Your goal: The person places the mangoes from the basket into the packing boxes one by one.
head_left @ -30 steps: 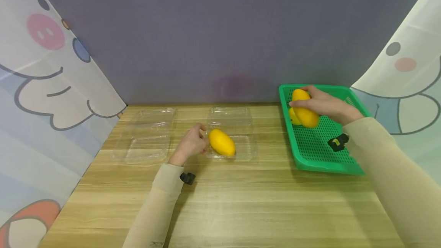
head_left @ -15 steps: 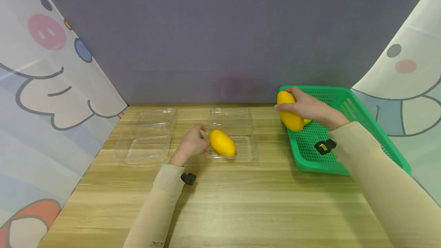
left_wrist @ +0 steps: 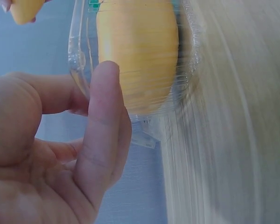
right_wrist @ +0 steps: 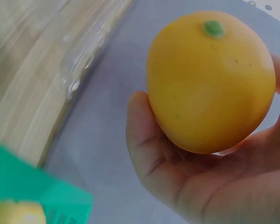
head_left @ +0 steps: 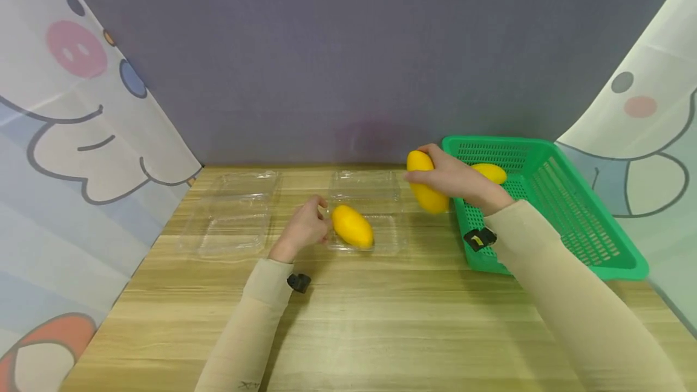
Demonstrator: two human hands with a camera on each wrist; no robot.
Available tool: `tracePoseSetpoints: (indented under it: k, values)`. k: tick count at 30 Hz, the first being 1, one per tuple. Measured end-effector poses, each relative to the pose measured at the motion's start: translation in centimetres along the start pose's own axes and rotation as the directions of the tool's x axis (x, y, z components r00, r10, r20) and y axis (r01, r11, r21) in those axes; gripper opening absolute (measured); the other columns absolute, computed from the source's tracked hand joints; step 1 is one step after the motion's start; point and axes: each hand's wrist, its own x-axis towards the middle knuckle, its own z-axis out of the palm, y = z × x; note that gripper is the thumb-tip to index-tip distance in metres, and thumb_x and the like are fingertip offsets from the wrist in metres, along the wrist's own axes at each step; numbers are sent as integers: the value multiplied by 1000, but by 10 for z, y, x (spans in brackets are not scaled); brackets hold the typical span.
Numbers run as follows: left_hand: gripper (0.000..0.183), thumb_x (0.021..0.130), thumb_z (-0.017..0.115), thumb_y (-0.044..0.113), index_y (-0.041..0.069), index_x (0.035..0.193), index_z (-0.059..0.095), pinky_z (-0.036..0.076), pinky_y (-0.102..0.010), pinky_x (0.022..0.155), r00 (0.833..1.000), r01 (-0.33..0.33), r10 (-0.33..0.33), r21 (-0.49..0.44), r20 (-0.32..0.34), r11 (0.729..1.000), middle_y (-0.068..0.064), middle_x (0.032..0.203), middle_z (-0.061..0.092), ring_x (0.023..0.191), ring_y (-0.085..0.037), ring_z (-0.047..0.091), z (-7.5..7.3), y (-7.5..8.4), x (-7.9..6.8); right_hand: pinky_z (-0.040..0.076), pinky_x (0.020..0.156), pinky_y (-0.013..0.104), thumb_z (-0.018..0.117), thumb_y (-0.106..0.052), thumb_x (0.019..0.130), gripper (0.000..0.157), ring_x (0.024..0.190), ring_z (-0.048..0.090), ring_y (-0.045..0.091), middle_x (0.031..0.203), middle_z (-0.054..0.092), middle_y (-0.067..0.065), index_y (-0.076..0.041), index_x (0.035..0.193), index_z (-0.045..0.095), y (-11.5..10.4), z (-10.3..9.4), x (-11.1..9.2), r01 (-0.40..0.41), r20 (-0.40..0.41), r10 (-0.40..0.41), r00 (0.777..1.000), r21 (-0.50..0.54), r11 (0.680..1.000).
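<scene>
Yellow oval mango-like fruit with a green stem nub (right_wrist: 210, 84) sits in the right hand (head_left: 449, 175). Grip there is grasping it, fingers and thumb on opposite sides, fruit held up off the pale wood-grain bench (head_left: 381, 319).

Head view: held fruit is at 2 o'clock of the middle transparent hinged plastic box (head_left: 388, 233), between it and the green perforated plastic basket (head_left: 577, 216), which stands at the box's 3 o'clock.

Second yellow fruit (head_left: 352, 226) lies in that box, 9 o'clock half of the tray, long axis roughly 11 to 5. Lid folded back toward 12.

Left hand (head_left: 306, 227) is at the box's 9 o'clock edge, fingers bent. Can't tell whether that grip pinches the wall or only rests by it.

Third yellow fruit (head_left: 489, 173) in the basket, 10 o'clock corner, partly behind the right hand.

Another transparent hinged box (head_left: 234, 231) at the left hand's 9 o'clock. Grey fabric backdrop (head_left: 370, 65) at 12.
</scene>
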Motion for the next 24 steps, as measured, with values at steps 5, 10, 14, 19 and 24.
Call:
tracePoseSetpoints:
  k: [5,10,14,19,24]
  values:
    - [49,95,62,6,-1,141,45,56,-33,62,1000,7,-7,3,1,1000,-16,97,60,61,-20,67,1,0,0,51,83,41,62,-49,97,79,102,60,31,128,53,16,-11,155,24,-5,14,4,6,-18,-7,1000,-17,1000]
    - [50,95,62,6,-1,142,45,57,-33,62,1000,16,-16,-10,8,1000,-16,98,60,62,-21,67,1,0,-1,51,84,43,63,-45,97,76,104,60,32,131,55,16,-13,156,27,-7,30,11,-1,-32,-1,999,-55,998]
    - [48,96,62,6,-1,141,45,57,-33,62,1000,16,-16,-12,4,1000,-17,100,60,62,-21,67,0,0,-1,51,86,45,64,-40,96,74,104,60,32,131,56,17,-12,156,30,-11,42,18,22,-42,-26,999,-92,995]
    - [47,97,62,6,-1,140,46,58,-33,63,1000,13,-14,-12,-2,1000,-18,102,59,62,-21,67,1,1,-1,51,87,46,65,-39,95,74,102,61,32,129,58,17,-10,155,33,-12,53,24,50,-38,-54,998,-102,994]
    - [47,97,61,5,0,141,45,57,-33,64,1000,13,-13,6,1,1000,-16,99,61,62,-21,67,2,1,-2,52,90,49,66,-39,94,75,106,61,32,133,57,18,-10,155,34,-7,65,28,60,-40,-63,997,-77,995]
